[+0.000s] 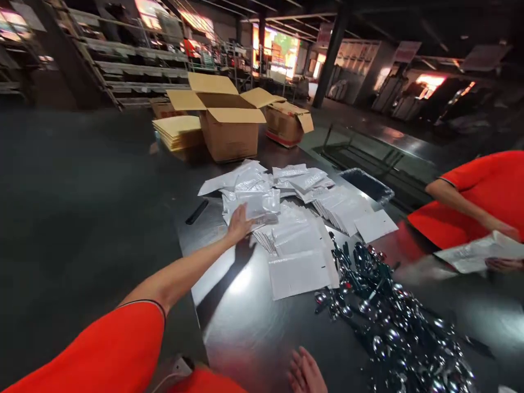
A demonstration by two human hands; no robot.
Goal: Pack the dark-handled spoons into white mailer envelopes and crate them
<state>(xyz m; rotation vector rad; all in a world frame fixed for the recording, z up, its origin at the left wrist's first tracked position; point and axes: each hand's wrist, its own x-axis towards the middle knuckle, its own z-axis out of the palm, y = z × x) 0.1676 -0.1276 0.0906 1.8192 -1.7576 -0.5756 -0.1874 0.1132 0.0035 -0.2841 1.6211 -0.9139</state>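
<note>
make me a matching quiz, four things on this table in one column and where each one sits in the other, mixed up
Things:
1. open cardboard box
2. clear plastic bags
3. pile of shiny metal pieces
4. black marker

Places:
A. near right part of the table
B. under the left hand
C. far end, beside stacked flat cardboard
D. alone, left of the bags

Pairs: 1-C, 2-B, 3-A, 4-D

text: none legible | white pouches [301, 180]: grey print, too blurred to read | cardboard boxes [229, 128]: no readable marking | hanging signs [323, 34] at the back: lettering too small to read
</note>
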